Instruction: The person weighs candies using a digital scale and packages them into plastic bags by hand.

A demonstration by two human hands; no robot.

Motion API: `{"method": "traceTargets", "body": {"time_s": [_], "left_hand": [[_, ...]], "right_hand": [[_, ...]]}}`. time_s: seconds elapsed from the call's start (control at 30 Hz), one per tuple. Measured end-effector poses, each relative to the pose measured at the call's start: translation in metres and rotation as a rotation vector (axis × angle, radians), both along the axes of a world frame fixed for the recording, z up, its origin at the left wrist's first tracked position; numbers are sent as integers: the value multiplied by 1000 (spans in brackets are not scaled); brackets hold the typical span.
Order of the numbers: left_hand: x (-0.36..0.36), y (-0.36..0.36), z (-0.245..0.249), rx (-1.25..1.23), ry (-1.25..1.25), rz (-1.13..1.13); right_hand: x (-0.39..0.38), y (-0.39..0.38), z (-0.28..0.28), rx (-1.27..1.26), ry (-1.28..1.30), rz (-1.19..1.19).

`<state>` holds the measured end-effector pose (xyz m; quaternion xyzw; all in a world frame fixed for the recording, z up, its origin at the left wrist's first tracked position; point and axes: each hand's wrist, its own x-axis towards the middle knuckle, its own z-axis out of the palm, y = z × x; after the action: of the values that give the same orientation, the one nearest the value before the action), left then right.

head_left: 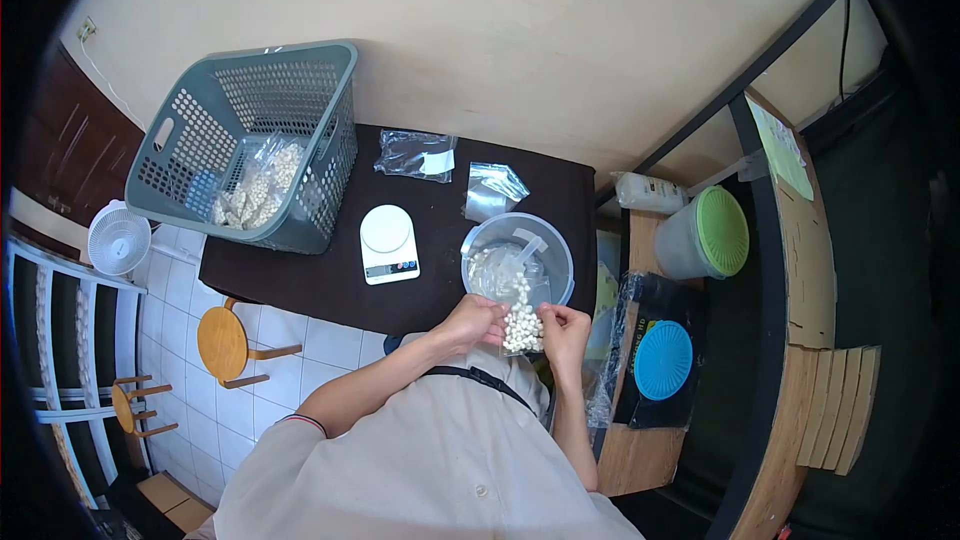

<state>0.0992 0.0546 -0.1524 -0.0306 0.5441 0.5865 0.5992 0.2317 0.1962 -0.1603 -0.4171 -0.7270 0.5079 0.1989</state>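
A clear plastic bag of small white pieces point(523, 328) hangs between my two hands, close to my body at the table's front edge. My left hand point(477, 323) pinches the bag's left side, and my right hand point(563, 331) grips its right side. Just beyond the bag stands a clear round tub point(567, 258) with a scoop point(529, 248) and some white pieces in it. The upper part of the bag overlaps the tub's near rim. Left of the tub is a white kitchen scale point(388, 240) with nothing on its plate.
A grey-green basket point(335, 130) holding filled bags point(262, 185) stands on the dark table point(420, 305) at left. Clear packaging point(416, 155) and silvery bags point(492, 192) lie at the back. A green-lidded container point(720, 232) and a blue lid point(663, 360) are at right.
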Motion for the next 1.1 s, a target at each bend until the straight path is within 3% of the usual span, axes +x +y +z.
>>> {"method": "traceTargets", "body": {"time_s": [0.13, 0.33, 0.4, 0.43, 0.5, 0.63, 0.7, 0.77, 0.83, 0.87, 0.9, 0.97, 1.03, 1.1], "left_hand": [[0, 0, -9, 29, -11, 3], [8, -9, -21, 176, 357, -167], [12, -12, -12, 182, 665, -151], [11, -13, -5, 184, 667, -153], [9, -17, 10, 175, 961, -196], [6, -20, 22, 357, 1033, -32], [-5, -21, 26, 475, 975, 5], [-13, -21, 21, 474, 845, 4], [-29, -15, 28, 616, 517, 92], [-35, -15, 33, 548, 565, 41], [-34, -17, 29, 547, 568, 43], [-36, -14, 15, 655, 246, 70], [-34, -13, 12, 698, 161, 124], [-30, -7, 8, 754, -111, 446]], "right_hand": [[-1, -1, 1, -9, -1, 2], [11, -6, -1, -142, 89, 41], [13, -7, 3, -260, 164, 86], [13, -7, 7, -259, 166, 83], [15, -9, 14, -371, 368, 124], [14, -6, 21, -382, 439, 128], [5, -6, 32, -438, 597, 153], [-2, -3, 34, -373, 554, 193], [-18, -3, 50, -184, 520, 211], [-24, -6, 47, -423, 651, 137], [-30, -10, 47, -425, 652, 140], [-45, -13, 50, -570, 799, 68], [-54, -18, 47, -632, 849, 111], [-64, -28, 44, -510, 890, 18]]}}
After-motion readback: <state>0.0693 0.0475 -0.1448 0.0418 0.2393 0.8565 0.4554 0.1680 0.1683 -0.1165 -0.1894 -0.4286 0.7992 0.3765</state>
